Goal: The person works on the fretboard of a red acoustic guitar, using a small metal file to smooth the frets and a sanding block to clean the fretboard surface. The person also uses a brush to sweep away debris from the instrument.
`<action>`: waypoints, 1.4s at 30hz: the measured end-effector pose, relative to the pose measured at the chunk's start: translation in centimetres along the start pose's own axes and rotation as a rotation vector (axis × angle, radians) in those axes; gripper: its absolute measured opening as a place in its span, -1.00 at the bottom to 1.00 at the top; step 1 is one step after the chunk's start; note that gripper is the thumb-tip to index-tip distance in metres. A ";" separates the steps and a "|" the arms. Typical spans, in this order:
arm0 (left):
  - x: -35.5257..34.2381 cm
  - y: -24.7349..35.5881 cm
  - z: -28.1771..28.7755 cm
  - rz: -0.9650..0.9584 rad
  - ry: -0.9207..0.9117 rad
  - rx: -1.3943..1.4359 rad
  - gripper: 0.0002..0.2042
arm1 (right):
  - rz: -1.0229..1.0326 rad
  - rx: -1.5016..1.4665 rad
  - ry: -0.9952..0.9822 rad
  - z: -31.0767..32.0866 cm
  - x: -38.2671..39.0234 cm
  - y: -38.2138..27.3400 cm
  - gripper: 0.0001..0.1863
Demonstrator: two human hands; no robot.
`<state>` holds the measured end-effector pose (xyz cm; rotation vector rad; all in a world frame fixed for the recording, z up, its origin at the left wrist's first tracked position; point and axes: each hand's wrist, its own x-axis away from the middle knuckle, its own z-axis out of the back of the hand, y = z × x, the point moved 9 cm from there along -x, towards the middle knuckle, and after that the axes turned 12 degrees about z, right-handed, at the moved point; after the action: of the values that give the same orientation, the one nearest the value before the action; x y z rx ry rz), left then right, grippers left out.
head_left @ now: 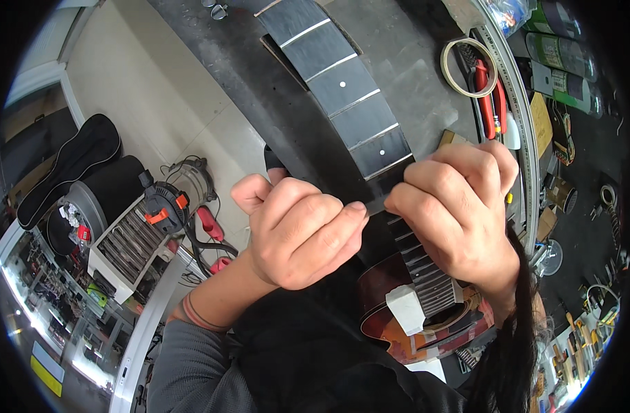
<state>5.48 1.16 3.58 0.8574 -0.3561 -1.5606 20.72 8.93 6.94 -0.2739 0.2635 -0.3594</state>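
A guitar's dark fretboard (359, 103) with pale frets and white dots runs from the top middle down beneath my hands. My left hand (304, 230) is closed over its left side, thumb and fingertips pressed together. Opposite it, my right hand (456, 203) is closed too, fingers curled and fingertips close to the left ones. A small greyish sliver (377, 205) shows between the two sets of fingertips; what it is I cannot make out. Below the hands lies the reddish-brown guitar body (375, 292), with a white block-like piece (406, 310) beside the lower frets.
On the dark bench (411, 69), a tape roll (447, 67) overlaps red-handled pliers (489, 103) to the right. A metal edge (521, 89) curves past them. Bottles (561, 51) and hand tools (580, 344) stand farther right. At left are a black-and-orange vacuum head (167, 206) and a black instrument case (70, 172).
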 end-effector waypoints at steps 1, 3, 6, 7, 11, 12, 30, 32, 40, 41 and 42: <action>0.2 0.0 -0.1 0.006 -0.014 0.014 -0.67 | -0.007 -0.010 0.000 0.1 0.1 0.1 -0.62; -0.1 -0.1 -0.1 0.002 -0.009 0.032 -0.67 | -0.025 -0.028 -0.001 0.2 0.4 0.2 -0.62; -0.8 -0.3 -0.1 0.001 -0.008 0.012 -0.68 | -0.039 -0.027 0.025 0.2 -0.1 0.6 -0.62; -1.0 -0.6 -0.2 -0.004 -0.001 0.004 -0.68 | -0.031 -0.020 0.035 0.1 -0.3 0.8 -0.61; -1.4 -1.4 0.2 -0.004 0.032 -0.057 -0.67 | 0.007 0.012 0.085 -0.3 -1.4 1.3 -0.61; -1.2 -1.5 0.3 -0.011 0.053 -0.063 -0.65 | 0.012 0.022 0.093 -0.4 -1.5 1.2 -0.61; 0.6 0.3 -0.1 -0.046 0.009 -0.050 -0.63 | 0.003 0.021 0.060 0.0 0.5 -0.2 -0.65; 0.3 0.0 0.1 -0.037 0.030 -0.017 -0.64 | -0.007 0.011 0.082 0.1 0.2 0.1 -0.63; -1.1 -1.2 0.3 -0.037 0.088 -0.083 -0.66 | 0.019 0.054 0.131 -0.4 -1.3 1.2 -0.61; -0.9 -1.1 0.3 -0.048 0.095 -0.092 -0.65 | 0.023 0.058 0.131 -0.4 -1.3 1.2 -0.61; -0.7 -1.1 0.3 -0.058 0.102 -0.101 -0.64 | 0.027 0.059 0.128 -0.5 -1.4 1.2 -0.62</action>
<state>4.48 1.93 3.28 0.8711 -0.1784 -1.5684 19.72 10.43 6.40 -0.1899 0.3811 -0.3578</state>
